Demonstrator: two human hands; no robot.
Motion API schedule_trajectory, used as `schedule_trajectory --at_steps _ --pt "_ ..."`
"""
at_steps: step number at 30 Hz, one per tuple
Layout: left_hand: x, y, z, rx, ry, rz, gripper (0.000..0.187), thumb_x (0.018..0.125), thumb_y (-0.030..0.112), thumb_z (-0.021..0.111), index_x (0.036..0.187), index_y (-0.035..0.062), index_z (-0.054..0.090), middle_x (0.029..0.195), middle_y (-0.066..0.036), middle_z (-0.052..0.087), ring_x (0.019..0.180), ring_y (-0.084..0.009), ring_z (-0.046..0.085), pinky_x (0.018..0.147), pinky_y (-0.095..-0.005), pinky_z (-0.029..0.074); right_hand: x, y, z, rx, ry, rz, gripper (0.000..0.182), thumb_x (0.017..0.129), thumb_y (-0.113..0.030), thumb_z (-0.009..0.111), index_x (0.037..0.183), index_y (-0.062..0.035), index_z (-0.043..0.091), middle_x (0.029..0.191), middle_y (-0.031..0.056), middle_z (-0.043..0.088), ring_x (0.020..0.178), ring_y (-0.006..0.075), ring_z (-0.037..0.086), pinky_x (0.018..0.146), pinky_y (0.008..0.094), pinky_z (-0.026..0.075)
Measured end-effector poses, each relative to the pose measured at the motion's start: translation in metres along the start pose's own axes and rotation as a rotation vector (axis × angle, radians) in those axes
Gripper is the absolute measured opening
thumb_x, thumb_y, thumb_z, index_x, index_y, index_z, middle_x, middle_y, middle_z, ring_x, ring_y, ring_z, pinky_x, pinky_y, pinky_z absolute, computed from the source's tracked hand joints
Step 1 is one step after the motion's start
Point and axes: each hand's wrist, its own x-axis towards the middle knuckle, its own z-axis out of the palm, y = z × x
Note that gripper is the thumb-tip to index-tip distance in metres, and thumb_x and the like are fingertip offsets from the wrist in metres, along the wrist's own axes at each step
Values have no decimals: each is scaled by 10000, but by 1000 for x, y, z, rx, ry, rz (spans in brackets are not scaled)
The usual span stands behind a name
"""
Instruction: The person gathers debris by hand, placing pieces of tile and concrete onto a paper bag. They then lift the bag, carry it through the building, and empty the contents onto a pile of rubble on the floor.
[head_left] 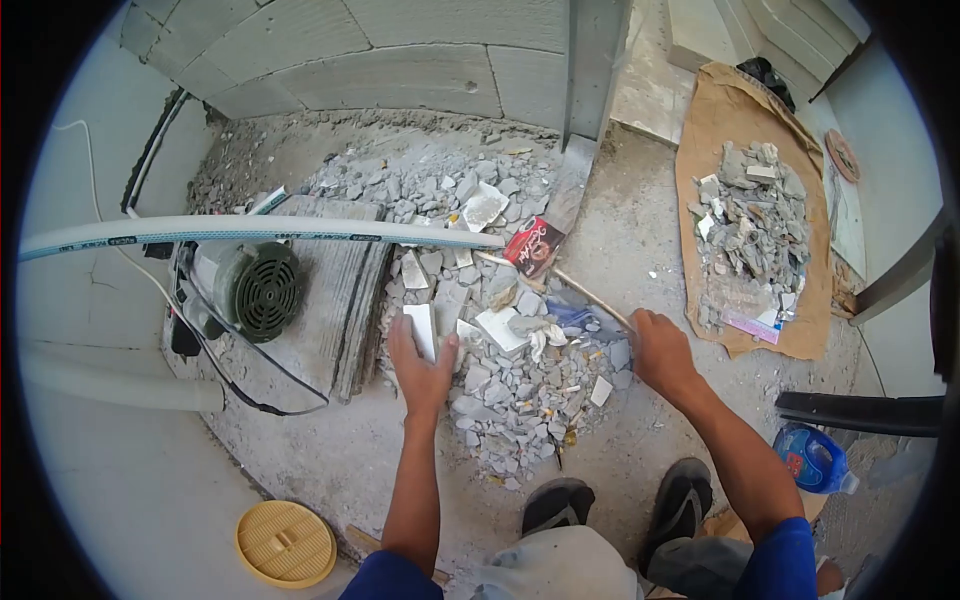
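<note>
My left hand [425, 372] is at the left side of the rubble pile [515, 385], its fingers and thumb on either side of a white tile piece [421, 328]. My right hand [662, 352] is wrapped around the end of a thin wooden stick [597, 300], which slants up and left across the pile. A red printed packet [534, 246] lies over part of the stick, so its far end is partly hidden. Clear blue-tinted plastic [575, 316] and more white tile pieces [502, 328] are among the grey chunks between my hands.
A long white pipe [300, 231] crosses above a motor [265, 290] and stacked boards [345, 300] at left. Brown paper [705, 150] holds more rubble [755, 230] at right. A blue bottle [812, 460], a yellow drain cover [286, 543] and my sandals [680, 505] are nearby.
</note>
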Motion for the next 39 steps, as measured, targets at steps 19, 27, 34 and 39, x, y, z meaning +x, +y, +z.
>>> schedule_trajectory --at_steps 19,27,34,39 --pt "-37 5 -51 -965 206 -573 414 1024 164 431 1341 -87 521 1155 -154 655 977 -244 663 836 -395 565 -44 -36 -44 -192 121 -240 180 785 -45 621 955 -77 570 907 73 560 824 275 591 654 418 490" --pt "-96 -16 -78 -816 267 -637 389 958 23 566 1333 -70 522 1184 -168 633 1059 -270 637 883 -417 550 110 -58 -45 -296 384 -146 196 776 -26 650 964 -44 599 921 109 606 801 277 659 648 376 565" --pt "-147 -62 -76 -106 371 -467 433 937 -30 556 1360 -113 517 1365 -270 576 1243 -349 583 1070 -397 428 124 -93 -35 -103 -6 -179 137 840 -50 599 911 16 696 926 192 667 849 361 697 729 452 585" --pt "-152 -74 -70 16 343 -419 439 940 -6 558 1366 -102 514 1356 -265 582 1223 -369 590 1058 -403 438 26 -83 -66 -102 -121 -391 196 839 -34 600 1023 7 651 951 171 655 851 348 687 705 444 575"
